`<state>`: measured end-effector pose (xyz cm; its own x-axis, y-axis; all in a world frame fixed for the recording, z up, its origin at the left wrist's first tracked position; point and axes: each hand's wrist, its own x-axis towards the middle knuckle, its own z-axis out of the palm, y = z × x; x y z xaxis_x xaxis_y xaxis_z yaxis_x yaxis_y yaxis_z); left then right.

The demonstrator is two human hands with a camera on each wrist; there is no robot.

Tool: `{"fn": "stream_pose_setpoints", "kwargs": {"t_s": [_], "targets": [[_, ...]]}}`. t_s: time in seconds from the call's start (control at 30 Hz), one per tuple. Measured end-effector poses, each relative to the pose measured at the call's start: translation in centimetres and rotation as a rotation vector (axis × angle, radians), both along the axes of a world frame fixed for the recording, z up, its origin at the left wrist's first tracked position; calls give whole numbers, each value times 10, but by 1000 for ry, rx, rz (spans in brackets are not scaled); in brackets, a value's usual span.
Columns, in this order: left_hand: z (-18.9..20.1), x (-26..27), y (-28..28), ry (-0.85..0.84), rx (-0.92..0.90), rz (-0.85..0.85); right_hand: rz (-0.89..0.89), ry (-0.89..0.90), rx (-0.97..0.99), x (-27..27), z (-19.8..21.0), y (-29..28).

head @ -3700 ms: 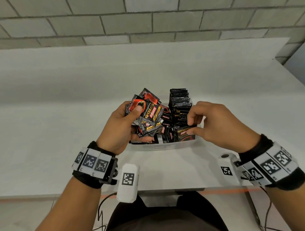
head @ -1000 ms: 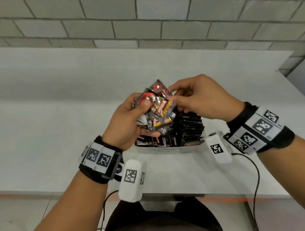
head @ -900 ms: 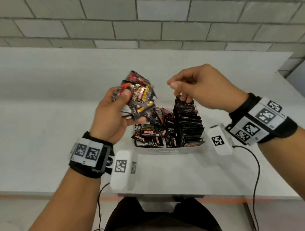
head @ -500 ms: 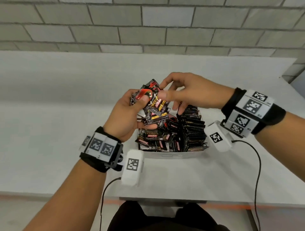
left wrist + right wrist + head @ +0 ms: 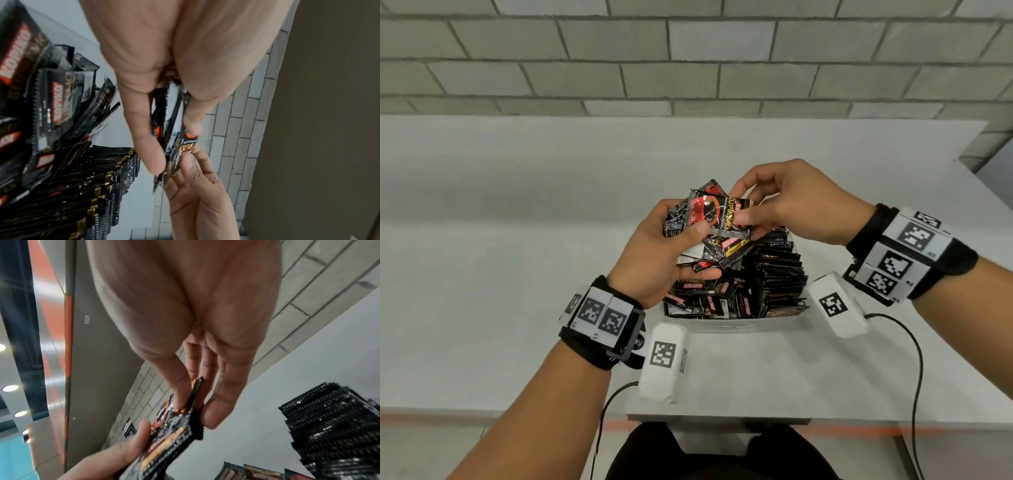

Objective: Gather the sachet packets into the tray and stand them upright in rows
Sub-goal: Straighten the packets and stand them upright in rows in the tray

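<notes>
Head view only: tray point(image 5: 736, 328), both hands' grip

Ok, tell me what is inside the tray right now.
The tray holds a row of upright sachets on its right side and loose sachets lying jumbled on its left. The left hand and its bundle cover the far left part; the floor is hidden.

Head cam: high, looks forward and down over table point(image 5: 482, 274), brick wall behind; both hands and tray point(image 5: 736, 325) mid-frame, moderate range.
Left wrist cam: under palm, looks along fingers point(image 5: 148, 138), very close, frame rolled sideways.
Right wrist cam: same, tilted, ceiling lights at left edge.
Shared by all three: top sachet point(image 5: 717, 214) point(image 5: 183, 152) point(image 5: 174, 431) pinched between hands, upright row point(image 5: 780, 274) point(image 5: 92, 186) point(image 5: 333, 426).
</notes>
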<state>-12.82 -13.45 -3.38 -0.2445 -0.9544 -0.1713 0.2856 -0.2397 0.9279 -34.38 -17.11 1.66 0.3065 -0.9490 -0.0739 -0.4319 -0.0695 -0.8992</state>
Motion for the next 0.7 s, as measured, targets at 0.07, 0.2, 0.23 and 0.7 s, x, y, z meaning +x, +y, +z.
{"fn": "stream_pose_setpoints", "kwargs": {"t_s": [0.07,0.2,0.23,0.7], "targets": [[-1,2,-2,-13,-8,25,-35,-63,-6,-3,4,-2],[2,19,-9,-14,-13,191,-98,-129,-54,-13,14,-14],[2,25,-12,-2,-9,232,-113,-111,-82,-15,15,-19],[-11,46,-3,-81,3,230,206,801,-404,17,-26,-60]]}}
